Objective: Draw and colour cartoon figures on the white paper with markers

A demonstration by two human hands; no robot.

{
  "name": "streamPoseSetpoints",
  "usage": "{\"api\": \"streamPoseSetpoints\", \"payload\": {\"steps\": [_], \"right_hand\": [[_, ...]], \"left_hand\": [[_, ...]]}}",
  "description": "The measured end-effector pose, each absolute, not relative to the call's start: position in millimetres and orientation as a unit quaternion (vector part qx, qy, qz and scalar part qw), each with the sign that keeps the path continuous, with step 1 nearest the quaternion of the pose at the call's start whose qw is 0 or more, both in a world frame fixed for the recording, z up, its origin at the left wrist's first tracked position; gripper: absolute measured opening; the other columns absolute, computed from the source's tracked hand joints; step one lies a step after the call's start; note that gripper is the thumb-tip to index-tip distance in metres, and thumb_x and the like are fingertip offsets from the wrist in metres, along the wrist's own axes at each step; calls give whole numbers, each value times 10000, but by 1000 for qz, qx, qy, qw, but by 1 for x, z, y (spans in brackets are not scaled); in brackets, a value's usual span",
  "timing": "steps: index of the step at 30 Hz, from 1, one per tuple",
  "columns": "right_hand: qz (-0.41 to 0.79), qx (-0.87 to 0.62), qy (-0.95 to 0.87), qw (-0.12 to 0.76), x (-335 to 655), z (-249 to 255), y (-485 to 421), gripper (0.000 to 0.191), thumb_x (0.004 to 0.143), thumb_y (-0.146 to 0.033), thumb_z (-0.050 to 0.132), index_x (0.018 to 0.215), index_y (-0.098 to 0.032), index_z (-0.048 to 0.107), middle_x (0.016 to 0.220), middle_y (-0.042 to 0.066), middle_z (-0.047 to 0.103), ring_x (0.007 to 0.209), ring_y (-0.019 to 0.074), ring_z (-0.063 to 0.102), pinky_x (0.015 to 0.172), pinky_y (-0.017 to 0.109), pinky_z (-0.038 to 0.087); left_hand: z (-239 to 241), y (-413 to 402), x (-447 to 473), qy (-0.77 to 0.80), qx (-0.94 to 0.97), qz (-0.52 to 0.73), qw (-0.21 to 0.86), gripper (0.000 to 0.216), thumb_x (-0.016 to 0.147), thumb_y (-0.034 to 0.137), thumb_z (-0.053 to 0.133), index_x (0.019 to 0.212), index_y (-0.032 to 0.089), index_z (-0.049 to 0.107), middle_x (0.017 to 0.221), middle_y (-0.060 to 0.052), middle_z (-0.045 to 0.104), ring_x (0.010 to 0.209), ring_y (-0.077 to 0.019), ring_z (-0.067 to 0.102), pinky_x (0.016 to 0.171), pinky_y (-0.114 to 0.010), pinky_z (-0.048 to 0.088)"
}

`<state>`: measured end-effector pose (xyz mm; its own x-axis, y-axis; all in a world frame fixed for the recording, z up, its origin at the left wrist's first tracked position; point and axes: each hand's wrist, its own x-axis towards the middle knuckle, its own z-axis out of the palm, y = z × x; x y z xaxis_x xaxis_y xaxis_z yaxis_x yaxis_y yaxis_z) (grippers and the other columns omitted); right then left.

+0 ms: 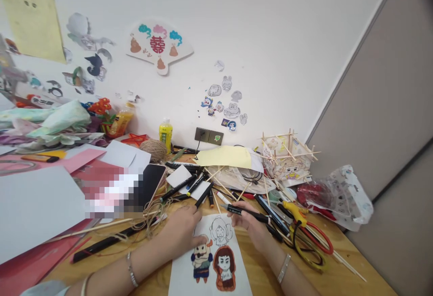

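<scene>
A sheet of white paper [179,278] lies in front of me with three cartoon figures on it. The lower right figure [224,269] has brown hair and an orange outline, the left figure [202,260] is coloured in, and the top figure [220,231] is only black lines. Between the fingers of my right hand [250,226] is a black marker [248,212], its tip pointing left above the paper's top edge. My left hand [184,228] rests at the paper's upper left, thumb spread over it. Its fingertips are close to another black marker [203,195]; whether they touch is unclear.
Several markers, wooden sticks and yellow-handled scissors [294,212] crowd the right side. A phone [150,185], twine [154,150] and paper sheets [37,210] lie left. Behind stand a yellow-green bottle [165,134] and a stick-and-paper box [287,158] by the wall.
</scene>
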<state>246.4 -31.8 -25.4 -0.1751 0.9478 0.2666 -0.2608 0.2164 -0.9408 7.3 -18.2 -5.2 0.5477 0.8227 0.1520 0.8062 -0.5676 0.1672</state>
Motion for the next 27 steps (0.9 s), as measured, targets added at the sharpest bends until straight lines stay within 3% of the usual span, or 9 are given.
{"api": "streamPoseSetpoints", "payload": {"steps": [5,11,27], "right_hand": [[508,-400,-580,495,239,-28,-33,218,798,-400,601,755,-187,575,564,-22,573,518,129,509,520,247,382],[448,-485,-632,406,230,-28,-39,229,764,-353,566,613,-196,496,466,-51,490,441,113,448,476,238,351],[441,-499,-647,371,233,-30,-39,197,778,-273,566,603,-198,517,464,-52,511,442,118,483,482,238,370]], "left_hand": [[-2,-26,13,427,900,80,29,533,667,656,661,859,159,632,885,-112,649,816,-325,599,723,-440,468],[-4,-27,14,422,902,78,40,416,754,565,635,879,170,608,908,-99,660,836,-304,616,722,-411,481],[-5,-27,14,409,911,53,26,381,765,530,638,902,178,583,894,-99,663,813,-295,623,690,-368,465]]}}
